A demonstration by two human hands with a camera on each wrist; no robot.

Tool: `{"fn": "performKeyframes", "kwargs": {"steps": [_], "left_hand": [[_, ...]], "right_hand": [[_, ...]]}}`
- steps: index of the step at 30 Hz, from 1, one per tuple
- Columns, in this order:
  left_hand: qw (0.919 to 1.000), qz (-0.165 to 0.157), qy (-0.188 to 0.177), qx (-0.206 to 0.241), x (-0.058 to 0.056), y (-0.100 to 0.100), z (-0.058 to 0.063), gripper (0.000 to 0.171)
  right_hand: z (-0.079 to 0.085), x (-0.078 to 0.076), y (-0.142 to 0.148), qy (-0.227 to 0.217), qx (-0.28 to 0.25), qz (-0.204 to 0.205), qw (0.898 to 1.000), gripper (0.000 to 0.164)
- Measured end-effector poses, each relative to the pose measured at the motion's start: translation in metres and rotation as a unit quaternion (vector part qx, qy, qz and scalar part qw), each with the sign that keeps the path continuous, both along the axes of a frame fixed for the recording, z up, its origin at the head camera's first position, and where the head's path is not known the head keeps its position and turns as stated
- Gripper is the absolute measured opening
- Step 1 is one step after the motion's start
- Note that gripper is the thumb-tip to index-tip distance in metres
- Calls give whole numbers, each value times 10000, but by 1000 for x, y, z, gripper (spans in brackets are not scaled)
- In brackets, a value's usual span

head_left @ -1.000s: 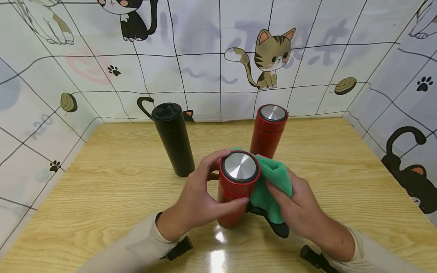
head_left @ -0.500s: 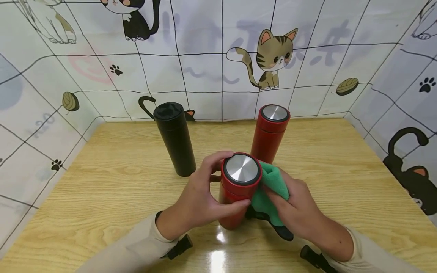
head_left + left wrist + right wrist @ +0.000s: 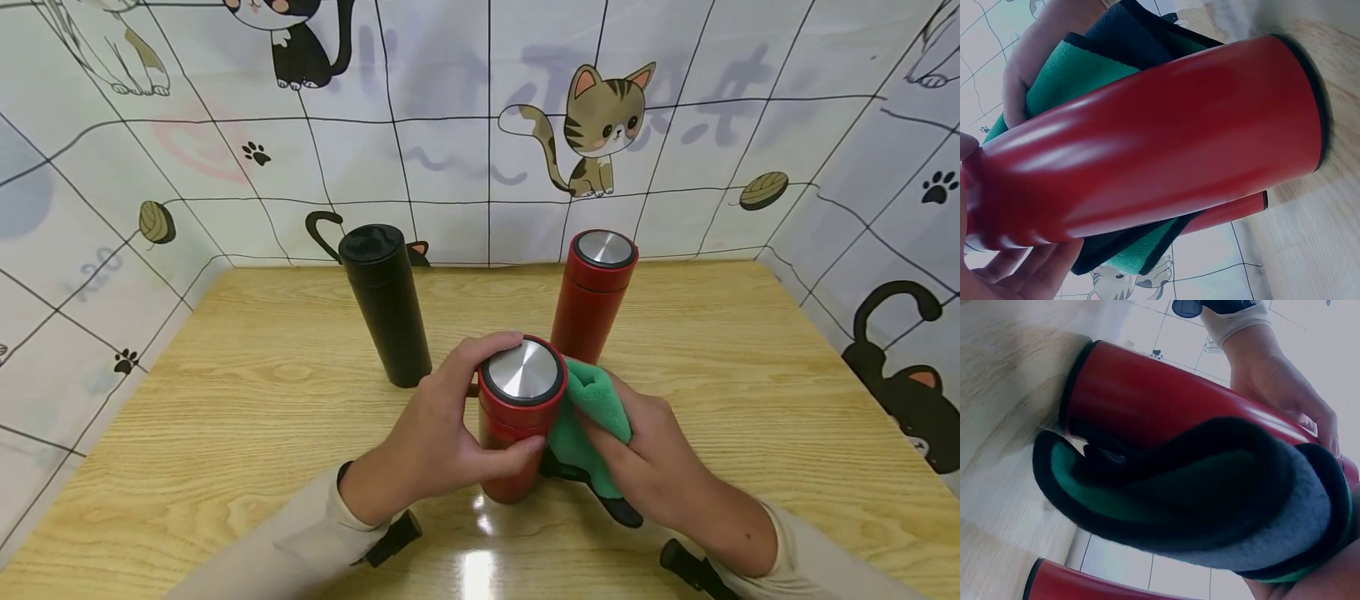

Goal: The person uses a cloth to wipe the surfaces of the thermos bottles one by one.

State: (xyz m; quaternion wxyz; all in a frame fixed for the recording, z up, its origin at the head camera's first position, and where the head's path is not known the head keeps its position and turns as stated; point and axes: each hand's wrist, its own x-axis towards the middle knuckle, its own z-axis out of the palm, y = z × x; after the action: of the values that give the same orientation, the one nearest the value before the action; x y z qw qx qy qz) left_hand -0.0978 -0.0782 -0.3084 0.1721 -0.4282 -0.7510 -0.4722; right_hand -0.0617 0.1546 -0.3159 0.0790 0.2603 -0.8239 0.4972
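A red thermos (image 3: 517, 433) with a brushed metal lid stands near the middle of the table, leaning slightly in the head view. My left hand (image 3: 442, 425) grips its upper part, thumb across the front and fingers round the far side. On the right, my right hand (image 3: 652, 442) holds a folded green cloth (image 3: 588, 417) with dark edging against the thermos's side. In the left wrist view the cloth (image 3: 1085, 75) wraps behind the red body (image 3: 1166, 137). The right wrist view has the cloth's loose folds (image 3: 1166, 494) hanging beside the thermos (image 3: 1135, 394).
Behind stand a black thermos (image 3: 386, 308) at left and a second red thermos (image 3: 592, 292) at right, the latter close behind the cloth. The wooden table (image 3: 225, 417) meets a cat-printed wall covering (image 3: 442, 150) at the back and sides.
The gripped thermos's top has shifted slightly left over the last half second. Over the full second, the right hand and cloth have moved a little left and down along its side.
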Motion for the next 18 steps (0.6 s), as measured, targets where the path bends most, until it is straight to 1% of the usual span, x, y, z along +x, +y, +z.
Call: {"fn": "performKeyframes", "kwargs": {"steps": [3, 6, 7, 9, 11, 16, 18], "left_hand": [[10000, 17, 44, -39, 0, -1, 0, 85], [10000, 28, 56, -76, 0, -1, 1, 85], [9999, 28, 48, -90, 0, -1, 1, 85], [9999, 37, 33, -120, 0, -1, 2, 85], [9999, 25, 13, -146, 0, -1, 2, 85], [9998, 12, 19, -202, -1, -3, 2, 86], [9997, 29, 38, -227, -1, -3, 1, 86]], "right_hand": [[-1, 0, -2, 347, -296, 56, 9989, 55], [-2, 0, -3, 754, -689, 160, 9946, 55], [-2, 0, -3, 883, -747, 170, 9931, 54], [-2, 1, -3, 979, -766, 191, 9921, 52], [-2, 1, -2, 844, -706, 250, 9936, 51], [-1, 1, -1, 332, -212, 171, 9991, 57], [-1, 1, -3, 476, -229, 169, 9985, 58]]}}
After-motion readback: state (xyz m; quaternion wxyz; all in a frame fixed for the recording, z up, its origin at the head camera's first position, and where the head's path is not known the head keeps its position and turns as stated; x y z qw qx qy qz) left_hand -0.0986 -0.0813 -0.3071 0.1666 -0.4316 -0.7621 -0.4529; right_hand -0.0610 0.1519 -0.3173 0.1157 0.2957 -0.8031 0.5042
